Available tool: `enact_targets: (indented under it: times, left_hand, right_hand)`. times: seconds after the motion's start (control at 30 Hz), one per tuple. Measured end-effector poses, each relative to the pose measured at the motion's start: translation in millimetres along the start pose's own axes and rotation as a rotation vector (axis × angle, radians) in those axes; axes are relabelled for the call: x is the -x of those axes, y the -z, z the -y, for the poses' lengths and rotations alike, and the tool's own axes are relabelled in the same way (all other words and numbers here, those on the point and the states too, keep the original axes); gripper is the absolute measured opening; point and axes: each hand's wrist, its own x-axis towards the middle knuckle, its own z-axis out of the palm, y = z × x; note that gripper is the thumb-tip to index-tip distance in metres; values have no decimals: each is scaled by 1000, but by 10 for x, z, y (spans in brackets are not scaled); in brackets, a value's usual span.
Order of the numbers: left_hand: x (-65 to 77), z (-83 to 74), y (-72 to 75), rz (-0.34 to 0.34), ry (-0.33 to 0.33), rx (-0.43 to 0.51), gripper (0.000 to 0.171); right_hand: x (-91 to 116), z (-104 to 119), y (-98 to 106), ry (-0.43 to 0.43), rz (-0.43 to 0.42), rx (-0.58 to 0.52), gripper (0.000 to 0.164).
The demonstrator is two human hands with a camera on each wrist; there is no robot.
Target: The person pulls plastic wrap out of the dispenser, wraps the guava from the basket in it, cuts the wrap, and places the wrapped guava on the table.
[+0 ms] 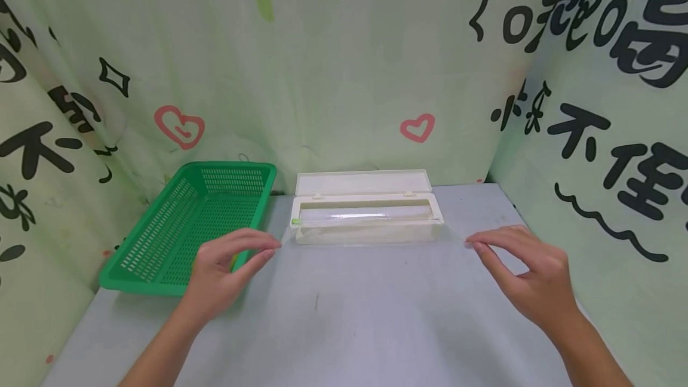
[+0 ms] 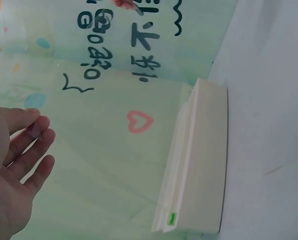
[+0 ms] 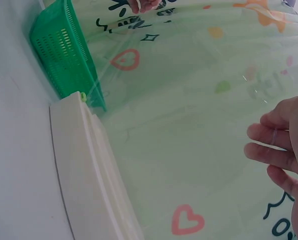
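A white cling film dispenser [image 1: 368,234] stands at the back of the table with its lid [image 1: 362,183] raised. Inside it lies a roll of film [image 1: 365,213]. Clear cling film [image 3: 154,117] stretches up from the box, its sheen and creases faintly visible in the right wrist view. My left hand [image 1: 228,267] pinches one side of the film between thumb and index finger, in front of the green basket. On the other side, my right hand [image 1: 532,273] pinches the film with thumb and fingertips. Both hands are raised above the table, nearer me than the box.
A green plastic basket [image 1: 141,286] stands left of the dispenser; something yellow in it is mostly hidden by my left hand. Printed curtains [image 1: 344,76] enclose the back and both sides of the white table [image 1: 365,315].
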Motion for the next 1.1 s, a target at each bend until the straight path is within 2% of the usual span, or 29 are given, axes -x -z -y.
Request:
enact_targets:
  times: [0.17, 0.4, 0.6, 0.77, 0.97, 1.1]
  left_hand:
    - [12, -18, 2, 10, -37, 31, 34]
    - [25, -28, -8, 12, -52, 59, 34]
    - [71, -46, 9, 10, -63, -1, 37]
    - [102, -69, 30, 15, -72, 9, 37]
    - [131, -114, 34, 25, -83, 16, 38]
    - [150, -150, 38, 19, -86, -28, 39]
  right_hand:
    - [-13, 18, -13, 11, -15, -41, 34]
    - [-26, 51, -18, 11, -21, -68, 30]
    - [-44, 111, -11, 33, -29, -78, 32]
    - [-20, 148, -4, 49, -37, -85, 30]
    - [34, 140, 24, 64, -46, -114, 18]
    - [53, 156, 47, 68, -42, -114, 17]
